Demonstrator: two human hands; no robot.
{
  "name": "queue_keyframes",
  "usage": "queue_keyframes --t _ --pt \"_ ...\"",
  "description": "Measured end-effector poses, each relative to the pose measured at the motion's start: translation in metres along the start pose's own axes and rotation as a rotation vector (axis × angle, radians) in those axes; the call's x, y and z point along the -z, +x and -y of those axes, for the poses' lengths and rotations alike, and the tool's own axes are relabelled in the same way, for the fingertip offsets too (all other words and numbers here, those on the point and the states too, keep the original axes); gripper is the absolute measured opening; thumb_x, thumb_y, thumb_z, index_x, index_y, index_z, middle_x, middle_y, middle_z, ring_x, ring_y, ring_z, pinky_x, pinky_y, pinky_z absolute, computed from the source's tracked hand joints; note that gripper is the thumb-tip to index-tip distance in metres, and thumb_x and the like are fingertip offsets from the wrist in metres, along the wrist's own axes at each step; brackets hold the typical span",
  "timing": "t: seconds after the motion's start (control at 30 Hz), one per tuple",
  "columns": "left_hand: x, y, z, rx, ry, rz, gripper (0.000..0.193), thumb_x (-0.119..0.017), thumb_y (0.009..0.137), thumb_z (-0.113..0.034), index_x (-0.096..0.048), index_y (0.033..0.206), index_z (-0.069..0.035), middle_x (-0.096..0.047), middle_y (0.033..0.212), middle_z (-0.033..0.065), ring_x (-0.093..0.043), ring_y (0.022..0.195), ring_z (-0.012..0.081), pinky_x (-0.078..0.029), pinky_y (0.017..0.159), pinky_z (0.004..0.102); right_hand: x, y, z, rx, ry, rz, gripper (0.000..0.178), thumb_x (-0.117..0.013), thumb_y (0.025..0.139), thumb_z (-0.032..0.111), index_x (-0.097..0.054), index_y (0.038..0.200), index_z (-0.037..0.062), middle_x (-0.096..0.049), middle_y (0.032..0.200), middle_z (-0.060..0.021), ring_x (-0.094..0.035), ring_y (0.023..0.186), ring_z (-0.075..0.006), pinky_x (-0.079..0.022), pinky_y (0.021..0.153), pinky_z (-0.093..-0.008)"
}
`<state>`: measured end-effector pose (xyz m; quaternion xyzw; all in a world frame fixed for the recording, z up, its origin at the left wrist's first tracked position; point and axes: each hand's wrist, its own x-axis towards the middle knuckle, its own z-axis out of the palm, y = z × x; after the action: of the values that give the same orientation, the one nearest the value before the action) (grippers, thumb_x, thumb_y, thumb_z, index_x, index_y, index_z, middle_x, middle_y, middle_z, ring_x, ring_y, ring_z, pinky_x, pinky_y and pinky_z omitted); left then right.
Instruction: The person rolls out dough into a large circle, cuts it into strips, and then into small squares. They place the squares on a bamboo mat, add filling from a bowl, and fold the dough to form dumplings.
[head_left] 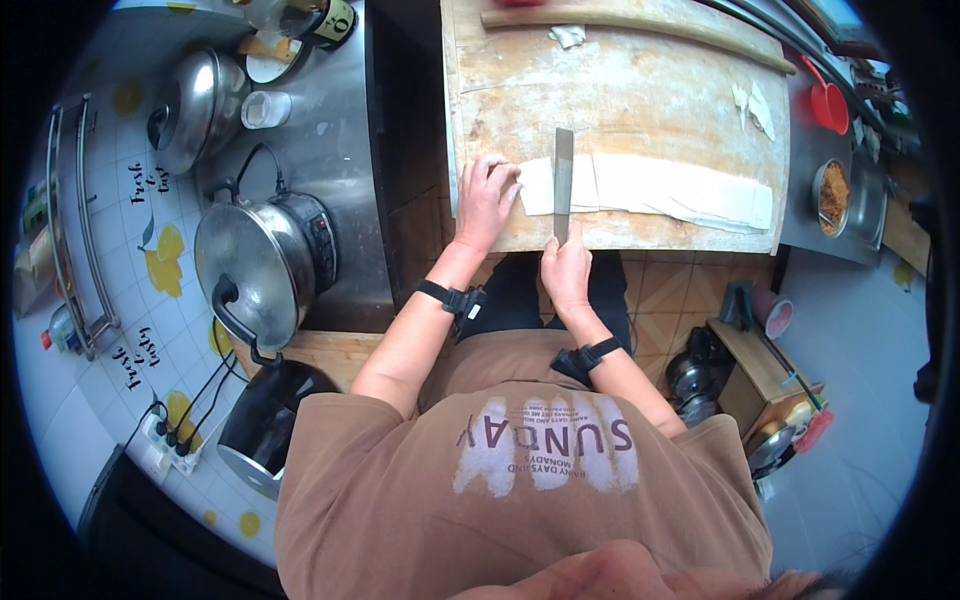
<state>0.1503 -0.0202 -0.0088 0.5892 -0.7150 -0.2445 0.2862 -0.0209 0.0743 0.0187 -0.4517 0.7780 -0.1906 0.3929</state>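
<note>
A long, folded strip of white dough lies along the near edge of a floured wooden board. My right hand is closed around the handle of a kitchen knife. The blade points away from me and lies across the dough, left of its middle. At the strip's left end is my left hand, its fingers bent and their tips on the dough edge. What lies under those fingertips is partly hidden.
A long rolling pin lies across the board's far side. Dough scraps sit at its right. Beyond stand a red ladle and a bowl of orange-brown food. To my left, a lidded electric pot stands on a steel counter.
</note>
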Motion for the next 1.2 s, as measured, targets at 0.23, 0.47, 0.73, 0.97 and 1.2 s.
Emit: queue_keyframes --t 0.23,0.47,0.73,0.97,1.2 --pt "-0.003 -0.025 -0.005 -0.082 -0.022 -0.041 0.021 -0.082 0.096 -0.005 -0.075 0.115 -0.007 -0.069 0.116 0.0131 -0.067 0.115 0.0374 -0.054 0.104 0.0475 0.005 -0.001 -0.003 0.048 0.028 -0.041 0.03 -0.067 0.105 0.007 -0.06 0.132 -0.0033 -0.074 0.096 -0.0403 -0.074 0.097 -0.0602 -0.058 0.085 -0.068" --pt "-0.009 -0.047 -0.008 -0.035 -0.104 -0.141 0.012 -0.082 0.094 -0.005 -0.075 0.104 -0.005 -0.07 0.109 0.0127 -0.068 0.107 0.037 -0.056 0.096 0.0463 0.035 -0.002 -0.001 0.249 -0.194 0.132 0.018 -0.066 0.106 0.007 -0.061 0.123 0.0024 -0.074 0.09 -0.0377 -0.074 0.09 -0.0592 -0.06 0.079 -0.0688" --pt "-0.015 -0.043 -0.003 -0.106 -0.068 -0.119 0.018 -0.086 0.091 -0.011 -0.075 0.106 -0.006 -0.071 0.108 0.012 -0.067 0.104 0.0371 -0.054 0.094 0.0467 0.033 -0.001 0.001 0.29 -0.255 0.191 0.016 -0.064 0.106 0.006 -0.059 0.12 0.0016 -0.074 0.094 -0.04 -0.074 0.093 -0.061 -0.06 0.082 -0.0701" --pt "-0.018 -0.043 -0.003 -0.088 0.043 -0.045 0.019 -0.087 0.093 -0.018 -0.075 0.104 -0.008 -0.07 0.115 0.0089 -0.065 0.109 0.0337 -0.051 0.094 0.0461 0.025 0.006 -0.003 0.28 -0.224 0.211 0.017 -0.064 0.105 0.002 -0.057 0.12 -0.0022 -0.073 0.097 -0.0419 -0.072 0.095 -0.0636 -0.059 0.083 -0.0705" --pt "-0.017 -0.047 0.003 0.019 -0.132 -0.186 0.013 -0.078 0.103 -0.007 -0.071 0.114 -0.004 -0.071 0.114 0.0132 -0.071 0.102 0.0347 -0.058 0.092 0.0454 0.025 0.012 -0.016 0.251 -0.191 0.234 0.018 -0.066 0.104 0.004 -0.058 0.12 -0.0029 -0.073 0.096 -0.0408 -0.072 0.099 -0.0634 -0.058 0.086 -0.0693"
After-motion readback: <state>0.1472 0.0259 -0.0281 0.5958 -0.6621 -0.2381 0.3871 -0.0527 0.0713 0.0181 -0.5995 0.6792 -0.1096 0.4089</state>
